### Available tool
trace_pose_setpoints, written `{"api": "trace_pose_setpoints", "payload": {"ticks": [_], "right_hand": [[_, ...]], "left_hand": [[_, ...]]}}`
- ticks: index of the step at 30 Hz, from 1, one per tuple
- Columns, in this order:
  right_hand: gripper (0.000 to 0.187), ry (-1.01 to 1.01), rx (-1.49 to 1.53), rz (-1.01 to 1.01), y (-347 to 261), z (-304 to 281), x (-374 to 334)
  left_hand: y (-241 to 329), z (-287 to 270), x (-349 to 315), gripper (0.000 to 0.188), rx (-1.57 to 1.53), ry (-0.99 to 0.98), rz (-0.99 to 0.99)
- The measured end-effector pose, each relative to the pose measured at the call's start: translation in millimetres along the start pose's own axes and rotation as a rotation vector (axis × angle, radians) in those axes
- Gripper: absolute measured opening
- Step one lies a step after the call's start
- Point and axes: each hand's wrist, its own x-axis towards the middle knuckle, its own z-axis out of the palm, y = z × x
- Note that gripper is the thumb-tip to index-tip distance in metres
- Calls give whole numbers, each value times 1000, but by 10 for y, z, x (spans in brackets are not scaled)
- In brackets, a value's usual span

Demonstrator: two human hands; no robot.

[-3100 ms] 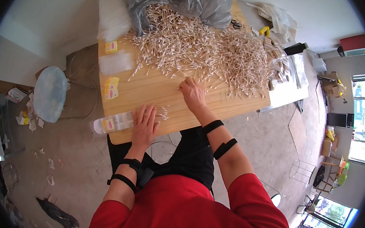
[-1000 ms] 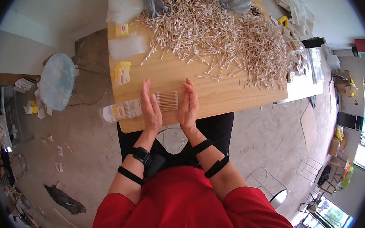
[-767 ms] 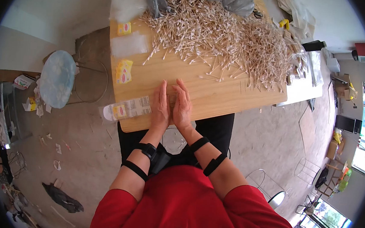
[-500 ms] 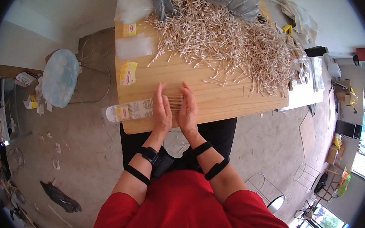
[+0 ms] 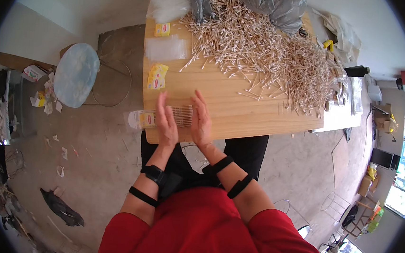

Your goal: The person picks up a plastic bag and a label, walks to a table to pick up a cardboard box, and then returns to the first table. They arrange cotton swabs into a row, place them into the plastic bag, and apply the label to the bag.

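Observation:
A row of cotton swabs [image 5: 183,116] lies on the table near its front edge, between my two hands. My left hand [image 5: 167,124] stands on edge at the left of the row, fingers stretched out. It covers part of a clear plastic bag [image 5: 139,119] with a yellow label, so I cannot tell how far the swabs reach into it. At the right end of the row, my right hand [image 5: 201,124] is upright with straight fingers, its palm turned toward the swabs. A large heap of loose cotton swabs [image 5: 265,50] covers the far part of the table.
Yellow cards [image 5: 157,77], a stack of clear bags [image 5: 166,49] and another yellow card pile [image 5: 162,29] line the wooden table's [image 5: 241,115] left side. Grey plastic [image 5: 273,8] lies behind the heap. A round pale-blue stool [image 5: 76,75] stands at the left.
Both hands have moved left along the table toward the bag, and the left hand covers more of it. The gap between the hands looks wider. The whole view has shifted slightly.

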Motion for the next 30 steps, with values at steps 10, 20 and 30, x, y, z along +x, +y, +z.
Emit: {"api": "trace_pose_setpoints", "payload": {"ticks": [10,20,30], "right_hand": [[67,-533,-767,-334,-37,-238,-102],[57,-484,-927,-331,31,-136,-143],[54,-439,-933,-324,118,-179,-188]], "left_hand": [[194,-562,-645,75,455,-412,173],[252,-292,-407,105,815,-616,197],[108,-245,-338,109,912,-622,233]]}}
